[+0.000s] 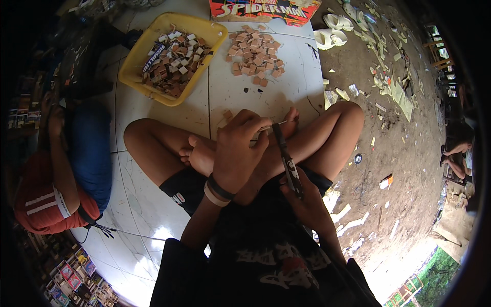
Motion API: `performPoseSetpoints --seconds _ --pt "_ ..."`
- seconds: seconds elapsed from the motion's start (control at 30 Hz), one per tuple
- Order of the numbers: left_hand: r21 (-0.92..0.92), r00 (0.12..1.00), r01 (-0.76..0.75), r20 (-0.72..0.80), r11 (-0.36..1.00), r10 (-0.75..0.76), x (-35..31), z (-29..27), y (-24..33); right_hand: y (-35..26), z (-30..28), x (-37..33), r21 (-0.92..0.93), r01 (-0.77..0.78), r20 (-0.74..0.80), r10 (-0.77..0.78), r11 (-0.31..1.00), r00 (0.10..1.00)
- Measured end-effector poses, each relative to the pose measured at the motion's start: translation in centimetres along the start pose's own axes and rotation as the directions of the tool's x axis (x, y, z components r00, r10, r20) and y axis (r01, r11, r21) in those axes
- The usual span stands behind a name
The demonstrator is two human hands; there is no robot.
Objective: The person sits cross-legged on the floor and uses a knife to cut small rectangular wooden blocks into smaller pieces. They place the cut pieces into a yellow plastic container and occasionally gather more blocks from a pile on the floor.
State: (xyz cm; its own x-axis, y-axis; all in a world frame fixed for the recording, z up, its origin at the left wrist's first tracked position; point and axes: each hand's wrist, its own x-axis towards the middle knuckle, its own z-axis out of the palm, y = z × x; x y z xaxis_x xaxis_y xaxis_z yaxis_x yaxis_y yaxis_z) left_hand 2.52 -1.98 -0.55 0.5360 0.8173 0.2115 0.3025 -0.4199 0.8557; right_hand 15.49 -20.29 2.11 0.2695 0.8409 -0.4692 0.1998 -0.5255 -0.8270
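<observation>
My left hand (240,151), with a dark band and a pale band at its wrist, is raised over my crossed legs. Its thumb and forefinger pinch a thin, light-coloured piece (262,128), too small to name. In my right hand (309,204) is a long, narrow dark tool (285,158) with pale worn patches; its exact kind does not show. The tool's far end reaches up beside the left fingertips, close to the thin piece. Beyond my feet lies a loose pile of small brown square tiles (254,53). A yellow basin (128,64) holds similar brown and white pieces.
A red printed box (263,13) stands behind the pile on the white tiled floor (135,174). Pale clogs (330,38) rest at its right edge, beside littered bare ground (368,128). Another person in a red shirt (51,199) sits close at left. Several stacked goods (76,273) lie lower left.
</observation>
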Motion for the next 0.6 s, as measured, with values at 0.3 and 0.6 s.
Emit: performPoseSetpoints --seconds 0.3,0.6 --pt "0.005 1.0 0.023 0.006 1.0 -0.023 0.0 -0.5 0.4 -0.3 0.6 0.1 -0.001 0.015 -0.028 -0.015 1.0 0.999" --pt "-0.438 0.983 0.071 -0.121 0.896 -0.137 -0.5 0.9 -1.0 0.1 0.3 0.6 0.674 -0.395 0.425 0.109 0.624 0.899"
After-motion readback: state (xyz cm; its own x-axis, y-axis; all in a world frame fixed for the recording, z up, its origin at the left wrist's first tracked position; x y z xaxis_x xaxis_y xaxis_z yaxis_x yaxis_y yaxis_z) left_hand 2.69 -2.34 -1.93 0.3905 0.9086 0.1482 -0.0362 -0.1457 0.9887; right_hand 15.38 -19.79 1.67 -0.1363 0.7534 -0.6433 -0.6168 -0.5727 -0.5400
